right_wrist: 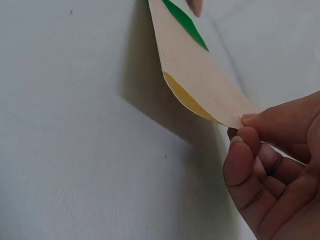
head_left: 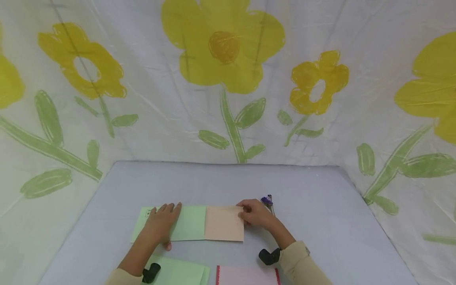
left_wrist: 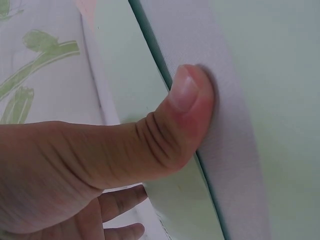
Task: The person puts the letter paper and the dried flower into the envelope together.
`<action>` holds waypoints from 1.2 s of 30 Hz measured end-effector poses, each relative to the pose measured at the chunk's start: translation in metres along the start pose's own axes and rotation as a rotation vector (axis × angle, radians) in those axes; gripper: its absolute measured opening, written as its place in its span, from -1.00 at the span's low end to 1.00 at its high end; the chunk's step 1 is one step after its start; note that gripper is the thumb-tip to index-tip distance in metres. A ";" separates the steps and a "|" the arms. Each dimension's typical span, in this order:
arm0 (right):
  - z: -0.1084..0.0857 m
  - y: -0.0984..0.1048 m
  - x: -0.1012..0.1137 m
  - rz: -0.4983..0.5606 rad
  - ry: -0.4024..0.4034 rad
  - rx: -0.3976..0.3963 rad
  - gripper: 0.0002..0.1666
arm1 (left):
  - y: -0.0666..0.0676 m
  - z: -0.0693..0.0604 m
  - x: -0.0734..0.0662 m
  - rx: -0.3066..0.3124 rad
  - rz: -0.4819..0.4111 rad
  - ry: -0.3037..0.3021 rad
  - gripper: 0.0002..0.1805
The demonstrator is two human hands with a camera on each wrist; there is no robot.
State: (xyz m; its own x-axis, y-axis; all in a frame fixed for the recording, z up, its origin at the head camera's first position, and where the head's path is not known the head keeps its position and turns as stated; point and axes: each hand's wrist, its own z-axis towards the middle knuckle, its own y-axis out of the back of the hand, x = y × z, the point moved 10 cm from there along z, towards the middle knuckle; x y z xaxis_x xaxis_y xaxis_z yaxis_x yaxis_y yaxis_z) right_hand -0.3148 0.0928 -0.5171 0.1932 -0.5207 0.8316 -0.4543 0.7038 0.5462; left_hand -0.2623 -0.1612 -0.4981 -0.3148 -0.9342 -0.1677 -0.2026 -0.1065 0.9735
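Note:
A green paper piece lies across the table, joined or overlapped at its right by a peach paper piece. My left hand rests on the green piece with fingers spread; in the left wrist view its thumb reaches past the paper's near edge. My right hand pinches the far right corner of the peach piece. The right wrist view shows that hand with thumb and fingers on the corner of the peach paper, which is lifted and bent, with yellow and green showing along its edges.
Nearer me lie a folded green paper and a pink paper with red side edges. A small purple flower sprig lies just beyond my right hand. A white cloth painted with yellow flowers hangs behind the grey table.

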 end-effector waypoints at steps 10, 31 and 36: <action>0.007 -0.005 0.000 -0.029 0.003 -0.044 -0.69 | -0.001 -0.002 -0.002 -0.019 0.034 -0.022 0.39; 0.007 -0.017 0.006 0.018 0.008 -0.056 -0.63 | 0.002 -0.006 -0.004 -0.039 0.006 -0.009 0.36; 0.008 -0.019 0.007 0.023 -0.008 -0.050 -0.61 | 0.003 -0.006 -0.004 -0.056 0.013 -0.011 0.36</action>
State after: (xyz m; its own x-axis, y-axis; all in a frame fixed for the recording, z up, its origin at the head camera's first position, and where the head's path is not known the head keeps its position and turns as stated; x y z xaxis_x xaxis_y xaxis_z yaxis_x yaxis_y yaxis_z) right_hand -0.3120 0.0717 -0.5219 0.1765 -0.5077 0.8433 -0.4148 0.7386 0.5315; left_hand -0.2564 -0.1599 -0.4934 -0.3274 -0.9318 -0.1566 -0.1464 -0.1137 0.9827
